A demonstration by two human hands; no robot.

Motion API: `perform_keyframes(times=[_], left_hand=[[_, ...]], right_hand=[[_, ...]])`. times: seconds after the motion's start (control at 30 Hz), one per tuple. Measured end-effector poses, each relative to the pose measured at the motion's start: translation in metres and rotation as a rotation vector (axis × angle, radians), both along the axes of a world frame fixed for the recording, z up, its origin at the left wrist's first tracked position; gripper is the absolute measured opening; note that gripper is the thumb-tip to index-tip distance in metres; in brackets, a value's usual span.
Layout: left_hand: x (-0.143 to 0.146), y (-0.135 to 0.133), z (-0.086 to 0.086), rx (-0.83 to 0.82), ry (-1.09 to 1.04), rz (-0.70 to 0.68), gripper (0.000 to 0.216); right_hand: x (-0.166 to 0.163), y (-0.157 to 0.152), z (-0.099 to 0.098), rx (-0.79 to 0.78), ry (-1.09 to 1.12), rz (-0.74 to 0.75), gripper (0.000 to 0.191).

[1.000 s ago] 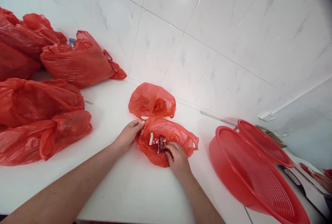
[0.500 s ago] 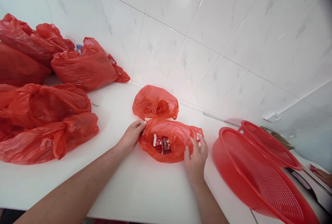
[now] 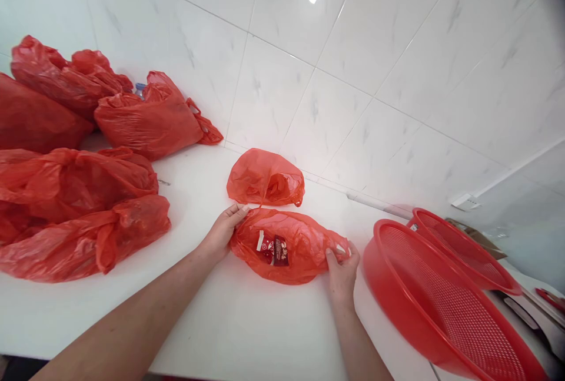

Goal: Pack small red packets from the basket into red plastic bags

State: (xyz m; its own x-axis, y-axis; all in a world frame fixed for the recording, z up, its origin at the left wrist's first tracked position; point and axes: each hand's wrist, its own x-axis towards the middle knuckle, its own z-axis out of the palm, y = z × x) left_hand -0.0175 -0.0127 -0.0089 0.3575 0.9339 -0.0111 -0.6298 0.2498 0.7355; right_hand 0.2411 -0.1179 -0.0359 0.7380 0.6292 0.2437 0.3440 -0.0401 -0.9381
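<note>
Left end of the white table (image 3: 247, 322): filled red bags (image 3: 79, 186) heaped from the far edge down toward the near left corner, well apart from the work.

Next, the left hand (image 3: 223, 231). The left end of the spread red bag (image 3: 304, 251) is pinched between its thumb and fingers.

Mid-table, between far and near edges: the spread bag itself, mouth upward, laid directly between the two hands. Its long axis is run left to right, roughly along the table's near edge — one end at each hand, so neither hand can be called the nearer to the bag as a whole. Inside, a red-and-white packet (image 3: 266, 247) and a dark red packet (image 3: 281, 251) are seen side by side, left of the bag's middle, thus closer to the left hand. Just behind, toward the far edge, a second red bag (image 3: 265, 178) is set.

Then the right hand (image 3: 343, 266): the bag's right end is gripped by thumb and fingers, beside the handle loop.

Farthest right, near that hand but untouched — a large red basket (image 3: 384, 287), with another red basket (image 3: 463, 239) behind.
</note>
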Motion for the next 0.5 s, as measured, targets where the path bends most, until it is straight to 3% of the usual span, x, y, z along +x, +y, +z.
perform_keyframes(times=[0.1,0.17,0.37,0.5], left_hand=[[-0.004,0.005,0.001,0.005,-0.025,0.043,0.030],[-0.007,0.008,0.000,0.005,-0.023,0.058,0.029],[-0.007,0.008,-0.003,0.011,-0.013,0.042,0.028],[-0.006,0.008,-0.003,-0.019,0.008,0.040,0.029]], right_hand=[[0.001,-0.001,0.003,-0.037,-0.008,0.086,0.040],[-0.002,-0.002,0.005,-0.051,-0.014,0.149,0.031],[-0.013,0.001,0.004,-0.050,-0.048,0.287,0.037],[-0.006,-0.014,0.019,0.002,-0.422,0.157,0.049]])
